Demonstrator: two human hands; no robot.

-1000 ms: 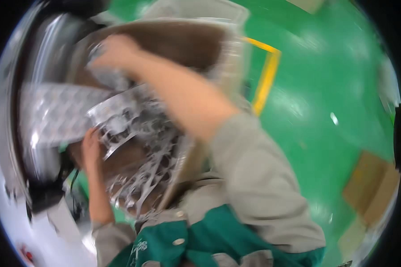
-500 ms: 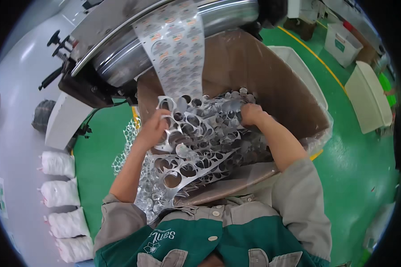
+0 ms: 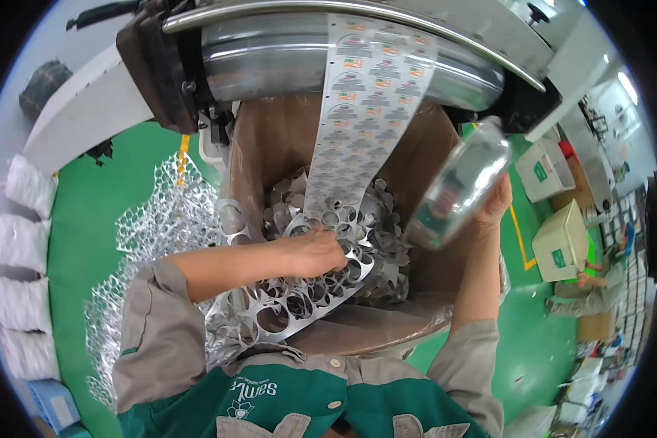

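Note:
My left hand (image 3: 315, 252) reaches across the bin, its fingers curled closed on the web of punched silver foil scrap (image 3: 274, 320), full of round holes. My right hand (image 3: 495, 201) grips the edge of a shiny, long rounded tray (image 3: 460, 182), tilted above the bin's right side. Whether the tray is metal or clear plastic is hard to tell. A printed foil strip (image 3: 372, 109) hangs from the machine down to the scrap. Loose silver discs (image 3: 387, 274) lie in the brown-lined bin (image 3: 259, 135), partly covered by my hand and the scrap.
A metal roller (image 3: 263, 62) spans the far side above the bin. More holed scrap (image 3: 171, 226) heaps on the green floor at left. White bags (image 3: 22, 244) line the left wall. Pale bins (image 3: 558, 241) and a person (image 3: 602, 288) are at the right.
My right hand has left the scrap and now holds up the shiny tray at right. My left hand has moved right across the scrap. The view has turned, shifting the machine.

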